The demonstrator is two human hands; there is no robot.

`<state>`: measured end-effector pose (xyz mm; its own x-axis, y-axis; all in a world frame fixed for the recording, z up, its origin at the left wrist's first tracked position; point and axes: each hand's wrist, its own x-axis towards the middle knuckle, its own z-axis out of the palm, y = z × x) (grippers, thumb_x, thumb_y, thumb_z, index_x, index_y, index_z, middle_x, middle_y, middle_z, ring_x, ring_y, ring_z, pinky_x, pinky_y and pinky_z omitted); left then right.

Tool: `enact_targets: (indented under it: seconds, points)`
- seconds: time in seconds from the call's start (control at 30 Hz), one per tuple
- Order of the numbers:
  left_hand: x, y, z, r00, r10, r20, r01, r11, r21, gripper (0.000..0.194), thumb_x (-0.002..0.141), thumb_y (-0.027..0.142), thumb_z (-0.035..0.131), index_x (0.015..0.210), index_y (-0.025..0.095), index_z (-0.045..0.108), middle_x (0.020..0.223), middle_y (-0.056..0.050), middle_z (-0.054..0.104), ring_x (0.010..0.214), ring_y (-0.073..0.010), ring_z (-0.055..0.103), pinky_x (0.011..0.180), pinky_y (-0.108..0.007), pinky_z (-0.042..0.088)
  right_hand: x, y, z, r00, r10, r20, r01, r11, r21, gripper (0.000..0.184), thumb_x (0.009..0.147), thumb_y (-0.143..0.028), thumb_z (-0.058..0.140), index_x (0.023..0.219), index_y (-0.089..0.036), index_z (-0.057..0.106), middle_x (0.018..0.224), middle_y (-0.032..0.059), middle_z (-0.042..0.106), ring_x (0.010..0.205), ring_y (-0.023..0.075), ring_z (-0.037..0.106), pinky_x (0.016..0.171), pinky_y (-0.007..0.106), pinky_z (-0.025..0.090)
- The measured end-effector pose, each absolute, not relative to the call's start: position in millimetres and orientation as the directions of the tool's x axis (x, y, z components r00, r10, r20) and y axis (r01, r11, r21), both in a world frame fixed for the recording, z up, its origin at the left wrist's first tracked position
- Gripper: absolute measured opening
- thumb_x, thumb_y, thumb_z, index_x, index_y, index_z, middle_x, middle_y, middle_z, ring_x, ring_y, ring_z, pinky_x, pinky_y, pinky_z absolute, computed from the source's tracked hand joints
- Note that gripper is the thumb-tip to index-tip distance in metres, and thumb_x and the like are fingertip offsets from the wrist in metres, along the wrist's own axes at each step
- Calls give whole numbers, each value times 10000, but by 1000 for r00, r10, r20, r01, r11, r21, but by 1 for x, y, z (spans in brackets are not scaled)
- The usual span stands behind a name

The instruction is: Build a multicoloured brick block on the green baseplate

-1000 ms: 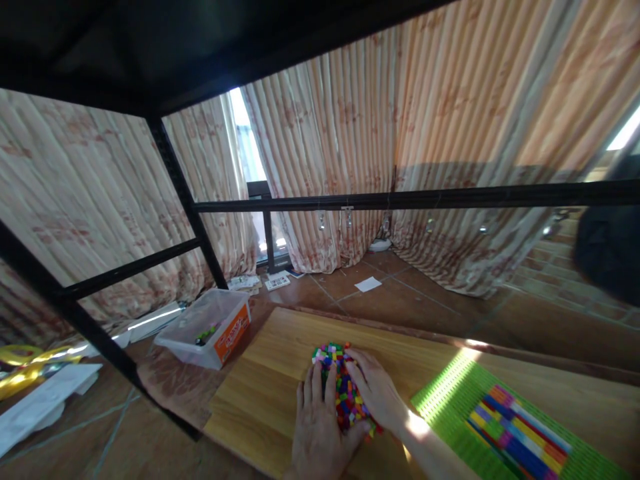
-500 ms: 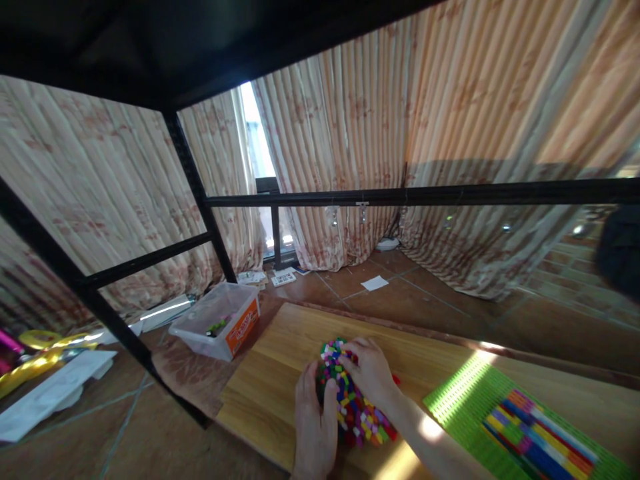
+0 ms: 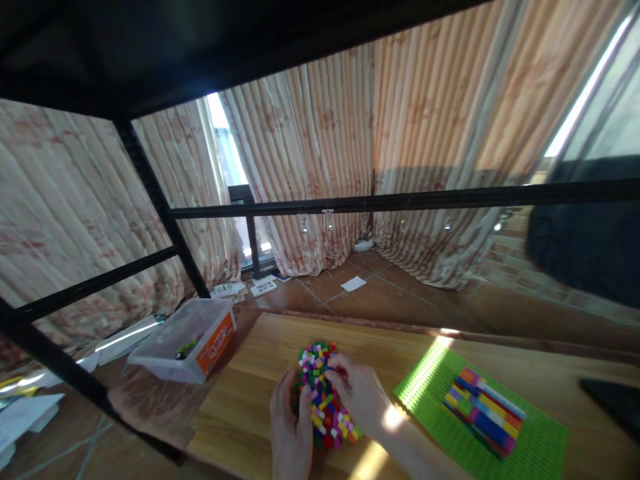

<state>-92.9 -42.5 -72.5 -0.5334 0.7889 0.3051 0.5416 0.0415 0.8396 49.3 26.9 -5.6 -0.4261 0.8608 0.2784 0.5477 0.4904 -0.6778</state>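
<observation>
A heap of small multicoloured toy bricks [image 3: 325,403] lies on a wooden board [image 3: 240,400]. Along its left edge rests my left hand [image 3: 291,420], thumb and fingers apart in a loose curve against the bricks. At the upper right of the heap is my right hand [image 3: 357,393], its fingers curled together; what they pinch, if anything, is too small to make out. To the right, a green baseplate [image 3: 420,383] carries a block of stacked bricks [image 3: 483,410] in rows of blue, yellow, red, orange and purple.
A clear plastic bin [image 3: 163,340] with an orange label stands left of the board, a few pieces inside. A black metal frame [image 3: 350,202] spans the view behind and overhead. Papers [image 3: 354,284] lie on the tiled floor before the curtains [image 3: 310,153]. A dark object [image 3: 613,400] sits at the right.
The view has swung right, so everything appears further left and more of the baseplate shows. My right hand's fingers have drawn in at the heap; my left hand stays beside it.
</observation>
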Motion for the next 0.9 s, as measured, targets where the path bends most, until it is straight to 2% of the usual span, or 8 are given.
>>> enact_targets:
  seconds: [0.07,0.17,0.23,0.33,0.43,0.53,0.7,0.9]
  points:
    - [-86,-44,-68,-511,774,374,591,1,806,459,867,439,468,1234,166,506,1290,-123,520,1220,-259,469,1051,-450,380,84,11,3,-401,879,259,426,429,-796,180,872,-292,480,849,-224,645,720,0,664,665,155,605,614,245,449]
    - [-54,-42,-51,-364,819,443,646,-121,754,411,848,388,493,1198,180,547,1282,-112,536,1205,-249,487,1039,-419,397,149,-1,8,-283,935,213,388,315,-866,184,815,-348,552,760,-208,656,707,9,670,667,168,600,606,259,452]
    - [-20,-37,-36,-267,877,398,632,-153,760,354,828,358,504,1120,185,606,1220,-104,590,1157,-246,529,1011,-402,426,195,0,9,-162,971,178,311,221,-924,222,762,-411,605,751,-202,681,715,20,682,683,180,612,627,276,470]
    - [35,-24,-16,-118,969,218,575,-112,811,409,799,300,525,1185,174,575,1234,-102,595,1152,-240,539,1017,-386,420,257,7,13,-31,997,73,114,76,-991,370,642,-534,674,761,-187,720,741,65,716,663,210,637,627,319,509]
    - [78,-10,-11,39,991,132,551,-131,824,510,762,268,540,1260,162,512,1254,-106,584,1162,-237,535,1005,-361,424,298,13,14,77,997,15,81,9,-997,443,597,-572,696,802,-182,746,801,103,732,706,231,648,637,330,524]
    - [106,2,-22,77,992,96,565,-122,816,655,699,281,602,1321,150,442,1325,-123,525,1230,-266,473,1040,-387,384,317,18,4,137,991,14,104,-1,-995,435,562,-565,714,765,-181,750,723,89,717,666,212,627,585,300,506]
    - [128,8,-40,100,991,89,550,-129,825,873,622,260,665,1407,155,298,1401,-128,446,1271,-281,427,1072,-414,349,323,30,-19,141,989,37,107,22,-994,416,620,-554,665,754,-166,732,596,33,655,542,149,552,513,261,449]
    - [142,-4,-50,103,980,169,717,-191,670,980,564,259,682,1438,202,242,1440,-99,394,1308,-328,362,1084,-479,327,316,42,-26,129,992,13,75,3,-997,343,653,-486,656,741,-159,709,586,8,626,518,121,510,498,241,408]
